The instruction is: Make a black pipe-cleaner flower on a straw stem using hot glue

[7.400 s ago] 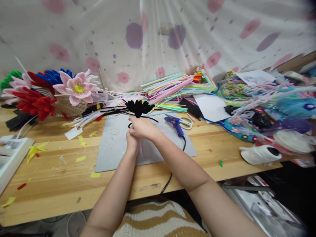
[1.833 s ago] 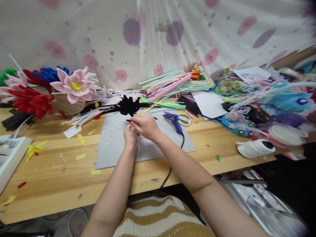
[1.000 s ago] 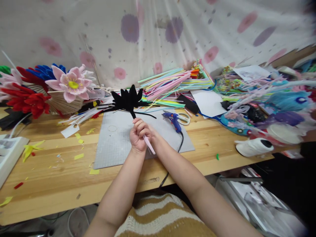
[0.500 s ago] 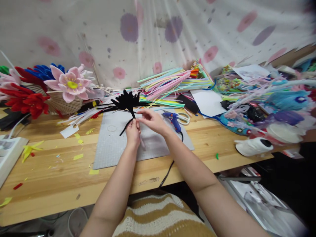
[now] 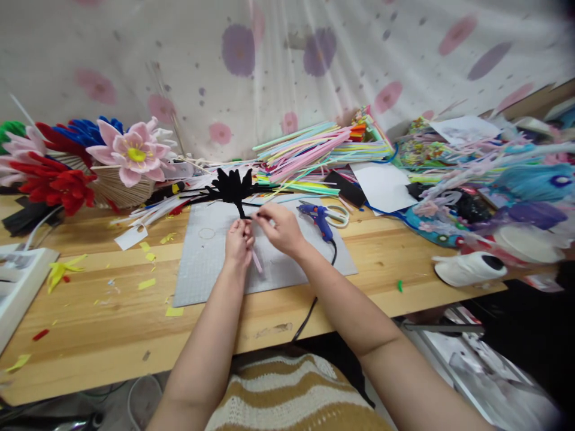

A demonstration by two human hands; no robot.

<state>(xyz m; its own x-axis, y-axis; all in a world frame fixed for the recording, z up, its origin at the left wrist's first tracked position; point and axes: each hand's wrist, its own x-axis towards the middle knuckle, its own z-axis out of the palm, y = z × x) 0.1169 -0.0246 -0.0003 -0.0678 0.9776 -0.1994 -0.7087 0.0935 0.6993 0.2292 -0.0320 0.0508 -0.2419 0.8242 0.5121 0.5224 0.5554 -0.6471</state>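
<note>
A black fuzzy pipe-cleaner flower (image 5: 232, 187) stands upright above the grey mat, its petals spread at the top. Its stem is gripped by my left hand (image 5: 239, 244), fingers curled around it. A pale pink stick end (image 5: 257, 261) pokes out below that hand. Close by on the right, my right hand (image 5: 281, 228) has thumb and fingers pinched together beside the stem, on what looks like the loose end of a black pipe cleaner; the fingers partly hide it.
The grey mat (image 5: 197, 269) lies on the wooden table. A blue glue gun (image 5: 320, 220) and scissors (image 5: 338, 216) rest on its right side. Behind are bundled pastel pipe cleaners (image 5: 305, 152). Finished flowers (image 5: 130, 149) stand left; a white thread cone (image 5: 469, 269) lies right.
The loose black pipe-cleaner tail that hung left of my left hand no longer shows there. My right hand's fingers have closed into a pinch. The view has shifted slightly.
</note>
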